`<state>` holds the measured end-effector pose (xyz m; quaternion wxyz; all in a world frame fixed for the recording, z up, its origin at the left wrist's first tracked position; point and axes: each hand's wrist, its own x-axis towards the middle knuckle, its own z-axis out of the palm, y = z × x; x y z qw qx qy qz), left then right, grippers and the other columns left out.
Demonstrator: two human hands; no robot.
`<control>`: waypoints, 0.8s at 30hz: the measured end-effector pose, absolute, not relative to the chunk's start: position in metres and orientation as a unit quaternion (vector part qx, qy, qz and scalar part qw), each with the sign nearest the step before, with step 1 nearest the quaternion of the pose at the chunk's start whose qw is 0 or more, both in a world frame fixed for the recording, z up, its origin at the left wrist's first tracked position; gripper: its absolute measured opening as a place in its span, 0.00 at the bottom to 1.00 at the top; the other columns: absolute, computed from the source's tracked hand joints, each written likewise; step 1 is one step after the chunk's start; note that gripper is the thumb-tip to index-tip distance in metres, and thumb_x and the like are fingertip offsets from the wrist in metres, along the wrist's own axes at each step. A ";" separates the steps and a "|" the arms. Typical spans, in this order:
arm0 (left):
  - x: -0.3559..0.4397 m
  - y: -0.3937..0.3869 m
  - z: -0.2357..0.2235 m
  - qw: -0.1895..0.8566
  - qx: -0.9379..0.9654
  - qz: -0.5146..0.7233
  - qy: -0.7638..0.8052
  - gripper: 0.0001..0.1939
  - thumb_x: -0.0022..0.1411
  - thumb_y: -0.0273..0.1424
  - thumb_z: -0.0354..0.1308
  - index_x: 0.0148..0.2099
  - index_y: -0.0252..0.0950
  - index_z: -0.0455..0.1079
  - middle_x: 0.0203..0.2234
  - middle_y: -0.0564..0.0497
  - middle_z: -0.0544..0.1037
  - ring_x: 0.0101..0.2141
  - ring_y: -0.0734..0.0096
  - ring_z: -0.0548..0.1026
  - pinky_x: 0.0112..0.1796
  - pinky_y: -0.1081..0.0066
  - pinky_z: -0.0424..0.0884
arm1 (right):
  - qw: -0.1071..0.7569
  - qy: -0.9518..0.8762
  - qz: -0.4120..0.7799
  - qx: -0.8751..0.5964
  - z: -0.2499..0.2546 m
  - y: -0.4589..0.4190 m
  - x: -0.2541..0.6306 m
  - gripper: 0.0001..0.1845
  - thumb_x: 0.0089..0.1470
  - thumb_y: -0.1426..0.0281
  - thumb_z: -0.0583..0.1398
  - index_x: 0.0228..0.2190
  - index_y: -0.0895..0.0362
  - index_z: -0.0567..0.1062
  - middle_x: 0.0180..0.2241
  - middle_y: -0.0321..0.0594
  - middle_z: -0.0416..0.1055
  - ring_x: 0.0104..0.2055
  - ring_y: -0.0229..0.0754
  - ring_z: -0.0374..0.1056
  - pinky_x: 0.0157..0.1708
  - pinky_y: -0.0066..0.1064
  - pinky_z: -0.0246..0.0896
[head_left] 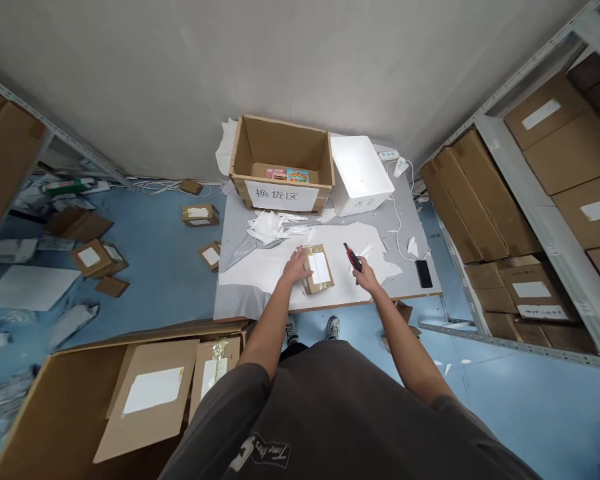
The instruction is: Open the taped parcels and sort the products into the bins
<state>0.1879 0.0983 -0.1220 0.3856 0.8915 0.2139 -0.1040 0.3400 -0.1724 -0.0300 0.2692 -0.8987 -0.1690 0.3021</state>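
Note:
My left hand (296, 265) rests against the left side of a small taped cardboard parcel (319, 269) with a white label on top. The parcel lies on a white sheet (265, 267) spread over a grey table (405, 207). My right hand (365, 277) is shut on a red and black utility knife (353, 257), a little to the right of the parcel. Its blade is hard to make out. Between the hands and the table's back edge lies a heap of torn white wrapping (269, 227).
At the table's back stand an open cardboard box (280, 150) labelled 换货区, holding small colourful boxes, and a white plastic bin (361, 175). A black phone (423, 273) lies at the right edge. Metal shelves (530, 213) hold cartons on the right, and parcels lie on the blue floor (145, 247).

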 end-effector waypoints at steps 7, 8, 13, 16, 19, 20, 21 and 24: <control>0.166 0.080 -0.122 0.356 0.886 -0.103 0.278 0.58 0.61 0.45 0.72 0.82 0.44 0.44 0.80 0.42 0.45 0.75 0.46 0.57 0.68 0.57 0.62 | 0.131 -0.326 0.325 -0.878 -0.042 -0.082 0.300 0.31 0.73 0.67 0.50 0.73 0.51 0.58 0.53 0.43 0.81 0.50 0.47 0.79 0.51 0.34 0.73; 0.162 0.074 -0.120 0.352 0.883 -0.106 0.292 0.58 0.61 0.45 0.72 0.82 0.44 0.43 0.80 0.42 0.45 0.74 0.45 0.57 0.68 0.56 0.63 | 0.098 -0.349 0.323 -0.874 -0.042 -0.075 0.296 0.32 0.73 0.68 0.50 0.74 0.51 0.57 0.56 0.44 0.80 0.55 0.48 0.77 0.54 0.35 0.70; 0.156 0.052 -0.113 0.337 0.870 -0.120 0.339 0.57 0.63 0.48 0.70 0.83 0.47 0.41 0.81 0.44 0.44 0.74 0.41 0.55 0.66 0.51 0.66 | -0.002 -0.390 0.312 -0.866 -0.035 -0.057 0.282 0.33 0.74 0.69 0.49 0.76 0.51 0.54 0.61 0.48 0.77 0.58 0.51 0.75 0.55 0.35 0.66; 0.159 0.051 -0.110 0.338 0.862 -0.138 0.352 0.56 0.64 0.50 0.69 0.83 0.50 0.40 0.81 0.47 0.42 0.76 0.39 0.51 0.66 0.48 0.66 | -0.042 -0.400 0.313 -0.860 -0.030 -0.054 0.278 0.34 0.74 0.69 0.51 0.76 0.51 0.53 0.59 0.51 0.78 0.57 0.52 0.76 0.54 0.37 0.66; 0.162 0.052 -0.110 0.338 0.859 -0.149 0.354 0.56 0.65 0.51 0.68 0.83 0.52 0.39 0.81 0.49 0.41 0.76 0.38 0.51 0.67 0.46 0.66 | -0.063 -0.407 0.317 -0.854 -0.029 -0.053 0.277 0.37 0.72 0.69 0.55 0.76 0.51 0.52 0.58 0.53 0.78 0.57 0.54 0.76 0.53 0.38 0.66; 0.162 0.052 -0.110 0.337 0.861 -0.148 0.352 0.56 0.65 0.51 0.68 0.83 0.52 0.39 0.81 0.49 0.41 0.76 0.38 0.51 0.67 0.46 0.66 | -0.063 -0.408 0.318 -0.854 -0.029 -0.052 0.277 0.37 0.72 0.69 0.56 0.76 0.51 0.52 0.58 0.54 0.77 0.57 0.54 0.76 0.52 0.38 0.66; 0.162 0.053 -0.110 0.335 0.863 -0.146 0.350 0.56 0.65 0.51 0.68 0.83 0.52 0.39 0.81 0.49 0.41 0.76 0.38 0.52 0.67 0.46 0.66 | -0.063 -0.406 0.320 -0.854 -0.030 -0.052 0.277 0.38 0.72 0.69 0.57 0.76 0.52 0.52 0.58 0.54 0.77 0.57 0.54 0.76 0.52 0.37 0.66; 0.160 0.052 -0.111 0.326 0.869 -0.141 0.346 0.56 0.65 0.52 0.68 0.83 0.51 0.39 0.81 0.47 0.41 0.75 0.38 0.53 0.66 0.47 0.66 | -0.061 -0.402 0.323 -0.854 -0.031 -0.051 0.278 0.38 0.70 0.69 0.59 0.75 0.52 0.54 0.58 0.55 0.78 0.58 0.55 0.76 0.52 0.37 0.66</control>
